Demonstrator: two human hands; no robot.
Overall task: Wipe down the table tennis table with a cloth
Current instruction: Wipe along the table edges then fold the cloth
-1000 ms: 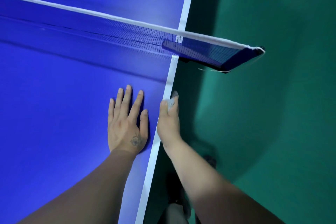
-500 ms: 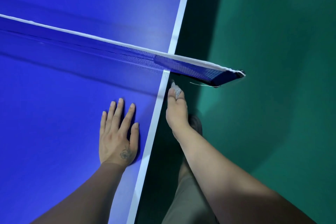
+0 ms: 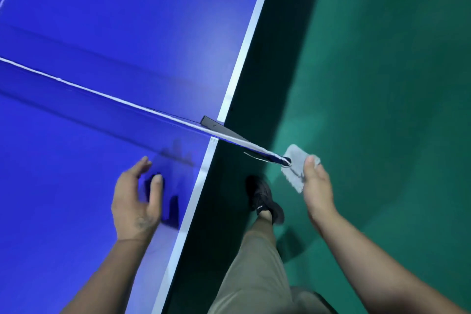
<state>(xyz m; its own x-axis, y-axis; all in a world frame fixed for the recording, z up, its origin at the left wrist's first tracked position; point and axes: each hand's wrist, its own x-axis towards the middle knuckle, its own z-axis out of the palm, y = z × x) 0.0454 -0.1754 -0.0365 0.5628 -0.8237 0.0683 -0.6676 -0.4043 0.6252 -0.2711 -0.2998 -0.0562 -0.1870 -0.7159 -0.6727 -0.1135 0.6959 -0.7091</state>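
The right hand (image 3: 318, 187) pinches a small pale grey cloth (image 3: 295, 168) between thumb and fingers, held out over the floor beside the table, just past the outer end of the net. The left hand (image 3: 136, 201) hovers over the near half of the table, fingers relaxed and slightly curled, holding nothing. The white-topped net (image 3: 107, 95) crosses the glossy blue table tennis table (image 3: 107, 20), ending at a black clamp bracket (image 3: 216, 126) that overhangs the white-lined side edge. Below, a black shoe (image 3: 263, 199) and khaki trouser leg (image 3: 257, 270) stand on the green sports floor (image 3: 382, 84).
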